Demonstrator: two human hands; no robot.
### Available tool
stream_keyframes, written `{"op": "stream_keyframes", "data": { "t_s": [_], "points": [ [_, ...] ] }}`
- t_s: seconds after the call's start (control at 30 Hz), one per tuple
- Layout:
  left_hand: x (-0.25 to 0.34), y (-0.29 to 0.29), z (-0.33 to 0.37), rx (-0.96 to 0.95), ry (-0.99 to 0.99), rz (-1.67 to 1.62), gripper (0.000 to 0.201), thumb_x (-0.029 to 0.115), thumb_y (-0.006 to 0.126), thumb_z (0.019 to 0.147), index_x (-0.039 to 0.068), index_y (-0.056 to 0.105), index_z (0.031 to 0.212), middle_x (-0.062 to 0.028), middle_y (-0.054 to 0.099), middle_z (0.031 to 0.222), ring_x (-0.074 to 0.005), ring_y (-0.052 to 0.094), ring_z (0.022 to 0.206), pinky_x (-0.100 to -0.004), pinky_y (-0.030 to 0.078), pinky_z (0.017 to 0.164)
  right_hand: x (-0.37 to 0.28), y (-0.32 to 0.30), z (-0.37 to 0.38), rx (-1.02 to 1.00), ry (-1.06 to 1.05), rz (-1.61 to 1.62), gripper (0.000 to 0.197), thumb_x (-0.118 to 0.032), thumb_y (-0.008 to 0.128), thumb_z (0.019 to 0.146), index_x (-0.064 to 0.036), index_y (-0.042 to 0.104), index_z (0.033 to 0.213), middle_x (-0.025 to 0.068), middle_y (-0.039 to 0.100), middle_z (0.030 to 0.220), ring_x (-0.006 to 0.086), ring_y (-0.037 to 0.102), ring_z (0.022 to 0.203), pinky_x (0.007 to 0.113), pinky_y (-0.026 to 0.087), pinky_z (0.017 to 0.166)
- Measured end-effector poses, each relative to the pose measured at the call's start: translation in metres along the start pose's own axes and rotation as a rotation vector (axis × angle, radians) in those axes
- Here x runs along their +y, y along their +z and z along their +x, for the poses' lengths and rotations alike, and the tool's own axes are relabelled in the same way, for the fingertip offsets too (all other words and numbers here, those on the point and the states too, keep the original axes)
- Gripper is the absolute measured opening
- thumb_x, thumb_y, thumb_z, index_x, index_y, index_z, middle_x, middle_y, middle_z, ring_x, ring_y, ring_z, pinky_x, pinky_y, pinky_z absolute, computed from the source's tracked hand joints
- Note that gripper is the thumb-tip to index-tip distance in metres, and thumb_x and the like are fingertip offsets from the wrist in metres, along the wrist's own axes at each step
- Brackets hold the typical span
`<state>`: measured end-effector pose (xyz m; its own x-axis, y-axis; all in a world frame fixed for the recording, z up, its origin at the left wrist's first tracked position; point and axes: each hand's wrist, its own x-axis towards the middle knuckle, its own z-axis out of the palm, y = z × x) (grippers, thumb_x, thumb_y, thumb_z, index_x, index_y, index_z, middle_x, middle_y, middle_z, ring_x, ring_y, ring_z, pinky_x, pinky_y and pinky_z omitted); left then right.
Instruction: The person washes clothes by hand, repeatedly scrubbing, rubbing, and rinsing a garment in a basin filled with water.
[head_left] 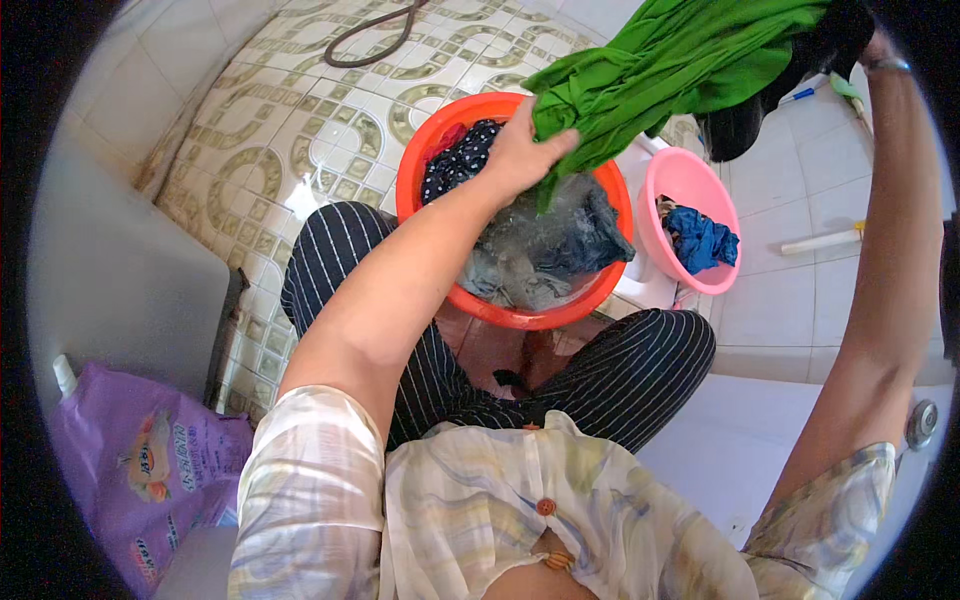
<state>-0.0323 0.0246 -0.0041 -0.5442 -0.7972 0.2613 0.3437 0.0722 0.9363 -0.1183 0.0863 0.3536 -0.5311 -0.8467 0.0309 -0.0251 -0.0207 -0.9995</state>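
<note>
A bright green garment [670, 85] is stretched up and to the right over the red basin, with black cloth [738, 130] at its right end. My left hand [522, 155] grips its lower left edge, the fingers partly hidden by the cloth and the thumb on the near side. High at the right edge, my right hand [880, 50] is closed on the black end, its fingers mostly hidden. Below sits the red basin [408, 190], with wet dark and grey clothes [560, 240] in water and a black polka-dot cloth [463, 160] at its left side.
A pink basin [665, 170] with blue cloth [700, 238] stands right of the red one. A purple pouch [150, 460] leans at lower left beside a grey box-like surface [130, 260]. A dark hose [385, 45] lies on the patterned tile floor [300, 110].
</note>
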Motion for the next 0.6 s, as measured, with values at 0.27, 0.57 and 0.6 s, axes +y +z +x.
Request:
{"op": "stream_keyframes", "data": {
  "t_s": [0.27,0.57,0.6],
  "points": [
    [0.036,-0.034,0.022,0.34,-0.32,-0.196,0.018,0.007,0.049,0.08,0.0,0.052,0.097,-0.0096,0.057,0.086,-0.0163,0.053,0.074,-0.0286,0.043,0.067,0.066,-0.115,0.033,-0.139,0.184,0.099,0.032,-0.025,0.049,0.084,0.0013,0.053,0.102,0.0121,0.06,0.096,0.0228,0.06,0.083,0.038,0.048,0.077],
    [0.044,-0.111,0.046,0.735,-0.041,-0.43,0.015,0.004,0.044,0.083,0.001,0.045,0.098,-0.0102,0.054,0.089,-0.0188,0.053,0.077,-0.0318,0.046,0.068,0.15,-0.144,0.017,0.29,0.407,0.217,0.032,-0.028,0.046,0.086,0.0007,0.055,0.097,0.0132,0.06,0.093,0.028,0.059,0.082,0.042,0.046,0.077],
    [0.046,-0.112,0.047,0.727,-0.041,-0.432,0.015,0.004,0.044,0.083,0.001,0.045,0.098,-0.0102,0.054,0.089,-0.0188,0.053,0.077,-0.0318,0.046,0.068,0.156,-0.156,0.018,0.297,0.402,0.22,0.032,-0.028,0.046,0.086,0.0007,0.055,0.097,0.0132,0.06,0.093,0.028,0.059,0.082,0.042,0.046,0.077]
  ]
}}
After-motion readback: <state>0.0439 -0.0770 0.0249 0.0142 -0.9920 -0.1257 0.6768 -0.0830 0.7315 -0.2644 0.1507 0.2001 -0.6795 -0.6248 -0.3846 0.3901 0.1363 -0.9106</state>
